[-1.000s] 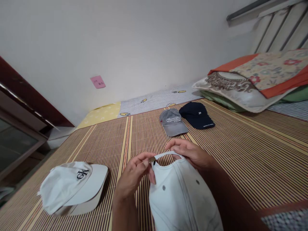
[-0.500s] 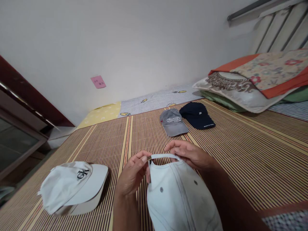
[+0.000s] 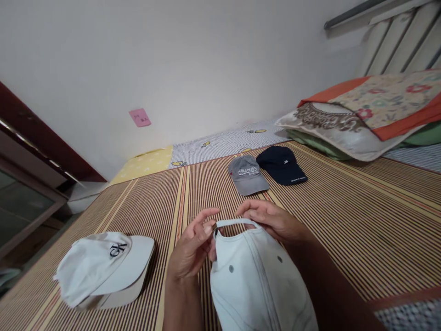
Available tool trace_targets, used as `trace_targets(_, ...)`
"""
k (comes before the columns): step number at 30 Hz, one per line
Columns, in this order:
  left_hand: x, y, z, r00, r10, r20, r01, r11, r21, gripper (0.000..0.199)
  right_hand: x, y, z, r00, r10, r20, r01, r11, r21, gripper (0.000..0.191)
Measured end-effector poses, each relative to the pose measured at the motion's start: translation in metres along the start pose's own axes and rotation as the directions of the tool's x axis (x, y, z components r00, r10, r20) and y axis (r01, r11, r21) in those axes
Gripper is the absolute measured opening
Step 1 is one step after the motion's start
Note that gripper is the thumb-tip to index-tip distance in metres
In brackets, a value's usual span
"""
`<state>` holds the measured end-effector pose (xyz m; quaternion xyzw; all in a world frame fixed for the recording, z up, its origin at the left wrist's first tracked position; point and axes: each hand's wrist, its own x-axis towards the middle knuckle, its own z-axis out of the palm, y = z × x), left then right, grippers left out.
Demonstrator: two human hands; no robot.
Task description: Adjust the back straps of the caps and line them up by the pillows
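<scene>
A pale cap (image 3: 255,276) is held at the bottom centre, its back strap and opening turned upward and away from me. My left hand (image 3: 193,243) pinches the left end of the strap by the metal buckle, its index finger lifted. At the strap's right end, my right hand (image 3: 272,220) grips the cap's edge, with fingers partly behind the strap. A white cap with black letters (image 3: 99,266) lies to the left, brim facing right. Farther back, a grey cap (image 3: 248,174) rests beside a dark navy cap (image 3: 280,164).
A striped mat (image 3: 155,207) covers the bed. Stacked pillows (image 3: 344,128) with a floral orange-edged cover (image 3: 392,99) lie at the back right, below a radiator (image 3: 403,41). A pink note (image 3: 139,117) is on the wall. A yellow cloth (image 3: 146,163) borders the mat.
My left index finger has lifted away from the strap buckle. The held cap and my right hand have barely moved.
</scene>
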<state>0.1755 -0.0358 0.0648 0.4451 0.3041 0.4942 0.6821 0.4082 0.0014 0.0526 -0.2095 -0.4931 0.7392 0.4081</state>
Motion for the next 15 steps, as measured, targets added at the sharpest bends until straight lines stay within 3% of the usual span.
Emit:
trace_targets(5,0.0008,-0.0001,-0.0003,1.000,-0.013,-0.022,0.013,1.000,-0.008,0.045,0.0009,0.0016,-0.0025,0.999,-0.013,0.035,0.011,0.999,0.051,0.026)
trace_targets(15,0.0029,-0.0055,-0.0041,0.998,-0.041,-0.053,0.039,0.998,-0.042,0.059,0.0041,0.0050,-0.0060,0.997,-0.024,0.078,0.014,0.992,0.129,0.027)
